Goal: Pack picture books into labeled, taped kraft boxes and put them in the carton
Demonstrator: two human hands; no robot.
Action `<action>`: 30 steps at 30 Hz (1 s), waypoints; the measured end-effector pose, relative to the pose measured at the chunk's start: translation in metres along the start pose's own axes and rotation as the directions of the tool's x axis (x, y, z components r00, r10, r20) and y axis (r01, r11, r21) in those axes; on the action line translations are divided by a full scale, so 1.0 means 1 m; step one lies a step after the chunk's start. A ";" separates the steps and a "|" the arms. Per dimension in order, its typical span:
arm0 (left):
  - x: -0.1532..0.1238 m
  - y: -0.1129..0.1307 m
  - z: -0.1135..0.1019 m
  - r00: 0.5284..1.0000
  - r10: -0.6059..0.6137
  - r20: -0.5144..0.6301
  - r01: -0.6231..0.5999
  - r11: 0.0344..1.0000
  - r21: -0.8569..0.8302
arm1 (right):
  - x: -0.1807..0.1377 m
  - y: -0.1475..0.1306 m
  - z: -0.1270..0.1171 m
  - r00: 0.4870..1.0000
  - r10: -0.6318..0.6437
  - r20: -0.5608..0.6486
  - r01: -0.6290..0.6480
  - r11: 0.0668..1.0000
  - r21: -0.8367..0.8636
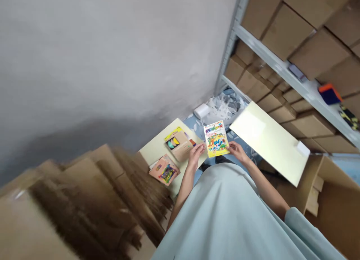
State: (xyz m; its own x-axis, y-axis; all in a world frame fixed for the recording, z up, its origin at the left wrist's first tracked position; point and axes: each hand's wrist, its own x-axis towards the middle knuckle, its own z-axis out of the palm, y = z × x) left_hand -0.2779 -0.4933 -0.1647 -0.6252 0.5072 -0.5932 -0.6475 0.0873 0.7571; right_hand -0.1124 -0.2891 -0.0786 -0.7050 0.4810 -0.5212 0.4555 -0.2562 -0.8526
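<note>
Both of my hands hold a yellow booklet [215, 139] with a bright cartoon cover, out in front of my light blue top. My left hand [196, 153] grips its left lower edge, fingers closed on it. My right hand [237, 150] pinches its right lower edge. To the left, on a pale board [155, 148], lie a brown cardboard packet [181, 144] with a colourful card under it and another colourful packet [165, 171].
A second pale board [268, 140] leans at the right. Behind it a metal shelf [298, 85] carries many cardboard boxes. Shredded white paper [223, 107] and a white roll [201, 110] lie on the floor. Stacked brown cartons [92, 192] fill the lower left; an open box [326, 192] stands at the right.
</note>
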 end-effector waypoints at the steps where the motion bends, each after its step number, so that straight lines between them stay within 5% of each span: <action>1: 0.006 0.001 0.017 0.998 -0.028 0.055 0.026 0.999 0.031 | -0.012 0.003 -0.013 0.998 -0.001 -0.056 0.003 0.999 0.033; 5: 0.028 -0.005 0.093 0.954 -0.169 0.246 0.115 0.969 0.217 | -0.056 0.014 -0.067 0.968 0.020 -0.249 0.025 0.984 0.179; 11: 0.043 -0.019 0.206 0.898 -0.223 0.379 0.049 0.907 0.417 | -0.091 0.040 -0.149 0.928 0.041 -0.369 0.100 0.929 0.357; 22: 0.069 -0.053 0.395 0.880 -0.261 0.398 0.003 0.840 0.543 | -0.056 0.099 -0.327 0.928 0.053 -0.368 0.094 0.924 0.370; 30: 0.071 -0.034 0.486 0.882 -0.240 0.405 -0.027 0.833 0.553 | -0.049 0.093 -0.385 0.902 0.056 -0.428 0.134 0.906 0.401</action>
State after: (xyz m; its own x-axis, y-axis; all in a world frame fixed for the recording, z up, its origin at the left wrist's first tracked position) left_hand -0.0881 -0.0438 -0.0995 -0.2199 0.7736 -0.5943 -0.2818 0.5329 0.7979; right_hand 0.1733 -0.0139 -0.1177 -0.3775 0.7786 -0.5013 0.0998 -0.5040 -0.8579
